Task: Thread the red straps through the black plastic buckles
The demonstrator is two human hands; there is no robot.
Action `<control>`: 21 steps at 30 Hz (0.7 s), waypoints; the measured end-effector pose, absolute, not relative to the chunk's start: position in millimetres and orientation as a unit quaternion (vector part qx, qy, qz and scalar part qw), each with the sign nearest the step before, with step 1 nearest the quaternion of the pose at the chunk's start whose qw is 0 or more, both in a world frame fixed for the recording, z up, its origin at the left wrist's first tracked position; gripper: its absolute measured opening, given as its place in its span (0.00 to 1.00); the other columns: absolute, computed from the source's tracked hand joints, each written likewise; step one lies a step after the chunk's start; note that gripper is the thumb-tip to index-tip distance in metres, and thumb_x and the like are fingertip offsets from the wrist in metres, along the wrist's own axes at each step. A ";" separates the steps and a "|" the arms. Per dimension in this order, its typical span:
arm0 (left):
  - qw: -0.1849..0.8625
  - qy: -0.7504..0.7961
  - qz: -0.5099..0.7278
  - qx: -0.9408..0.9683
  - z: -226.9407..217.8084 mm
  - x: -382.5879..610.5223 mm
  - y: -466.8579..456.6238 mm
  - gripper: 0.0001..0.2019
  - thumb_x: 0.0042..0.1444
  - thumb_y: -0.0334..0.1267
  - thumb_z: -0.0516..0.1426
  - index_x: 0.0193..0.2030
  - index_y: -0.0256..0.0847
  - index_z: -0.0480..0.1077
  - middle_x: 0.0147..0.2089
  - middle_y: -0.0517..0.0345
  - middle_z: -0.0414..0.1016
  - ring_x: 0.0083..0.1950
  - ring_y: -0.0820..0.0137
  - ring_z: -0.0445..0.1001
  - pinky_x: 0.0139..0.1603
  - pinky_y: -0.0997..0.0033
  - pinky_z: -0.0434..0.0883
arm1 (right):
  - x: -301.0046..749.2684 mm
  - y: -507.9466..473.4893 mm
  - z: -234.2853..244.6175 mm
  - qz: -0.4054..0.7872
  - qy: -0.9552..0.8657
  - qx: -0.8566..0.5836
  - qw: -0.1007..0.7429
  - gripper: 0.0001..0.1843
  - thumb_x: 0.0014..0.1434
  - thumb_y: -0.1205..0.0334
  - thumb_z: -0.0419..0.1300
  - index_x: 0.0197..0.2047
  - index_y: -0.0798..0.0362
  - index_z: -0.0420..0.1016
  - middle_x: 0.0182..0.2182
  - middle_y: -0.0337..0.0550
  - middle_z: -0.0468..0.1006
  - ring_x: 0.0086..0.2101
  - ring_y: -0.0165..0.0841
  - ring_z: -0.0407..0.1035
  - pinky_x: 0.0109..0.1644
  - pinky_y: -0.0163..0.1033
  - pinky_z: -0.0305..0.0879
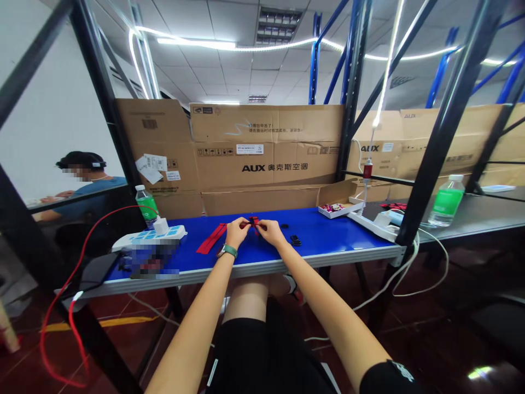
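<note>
My left hand, with a green-banded watch on its wrist, has its fingers pinched at a red strap with a small black piece. From the other side my right hand pinches the same red and black piece, just above the blue tabletop. Fingers hide much of it, so its exact form cannot be made out. Flat red straps lie to the left of my left hand. Small black plastic parts rest right of my right hand, and a black disc-like piece lies behind them.
An open white box of small colourful items stands back right. On the left are a power strip, a green-labelled bottle and a red cable. Cardboard walls the back. Another person sits at far left.
</note>
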State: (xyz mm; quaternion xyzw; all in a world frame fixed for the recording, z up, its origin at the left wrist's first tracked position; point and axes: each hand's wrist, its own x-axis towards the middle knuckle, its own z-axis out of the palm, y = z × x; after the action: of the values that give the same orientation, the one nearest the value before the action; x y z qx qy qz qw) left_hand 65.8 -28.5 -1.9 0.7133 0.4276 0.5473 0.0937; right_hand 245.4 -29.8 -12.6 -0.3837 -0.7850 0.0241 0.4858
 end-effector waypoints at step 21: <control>0.109 0.356 0.542 0.753 -7.6 66.6 -23.4 0.06 0.55 0.37 0.62 0.38 0.41 0.79 0.35 0.55 0.83 0.36 0.65 0.81 0.41 0.67 0.77 | 243.2 -31.6 -12.8 -0.040 -0.781 -0.421 0.460 0.11 0.65 0.62 0.57 0.32 0.53 0.76 0.30 0.46 0.81 0.31 0.35 0.73 0.38 0.35 0.62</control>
State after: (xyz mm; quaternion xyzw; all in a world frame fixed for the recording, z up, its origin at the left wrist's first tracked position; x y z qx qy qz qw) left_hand 66.6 -23.4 -7.6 0.7534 0.3556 0.5422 0.1093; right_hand 243.2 -31.6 -12.8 -0.4213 -0.7808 -0.0401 0.4596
